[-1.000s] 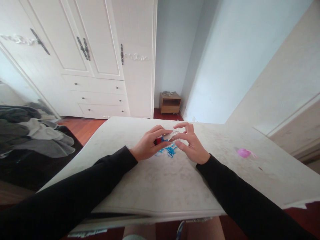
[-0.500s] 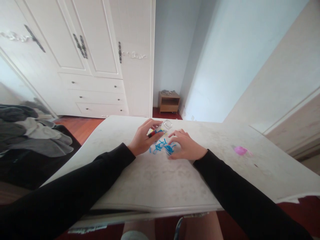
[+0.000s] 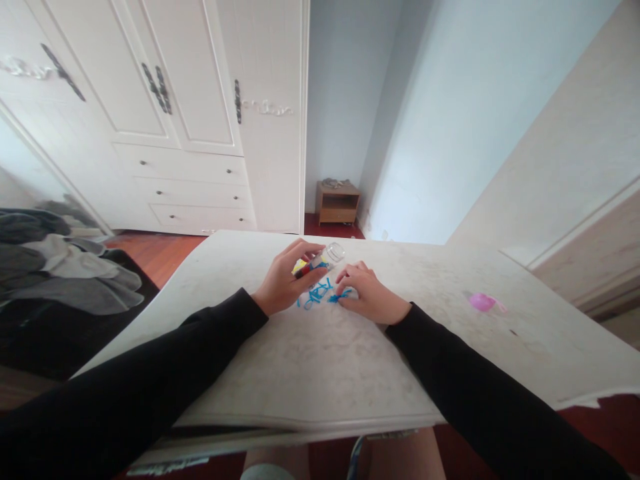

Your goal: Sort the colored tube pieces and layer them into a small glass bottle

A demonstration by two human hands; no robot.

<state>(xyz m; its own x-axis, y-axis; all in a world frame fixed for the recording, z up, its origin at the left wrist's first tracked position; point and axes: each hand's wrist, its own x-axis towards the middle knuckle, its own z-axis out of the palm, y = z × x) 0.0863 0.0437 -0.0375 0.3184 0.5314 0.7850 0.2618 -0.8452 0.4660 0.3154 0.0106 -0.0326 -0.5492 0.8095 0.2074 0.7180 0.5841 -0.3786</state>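
Observation:
My left hand (image 3: 286, 277) is wrapped round a clear bottle (image 3: 333, 253) with a coloured label, tilted so that its mouth points up and to the right. Just below it, thin blue strips (image 3: 316, 293) lie loosely on the white table (image 3: 320, 367). My right hand (image 3: 373, 293) pinches a small bunch of the same blue strips (image 3: 337, 297) between thumb and fingers, right of the loose pile and near the bottle's mouth. What the strips are made of is too small to make out.
A pink balloon-like thing (image 3: 483, 302) and a small dark bit (image 3: 513, 332) lie on the table to the right. Clothes (image 3: 75, 267) are heaped at the left. Beyond the table stand a white wardrobe (image 3: 200, 120) and a small wooden cabinet (image 3: 339, 203).
The fingers of my right hand have closed on some of the blue strips. My left hand still holds the bottle, whose mouth has lifted slightly into clearer view.

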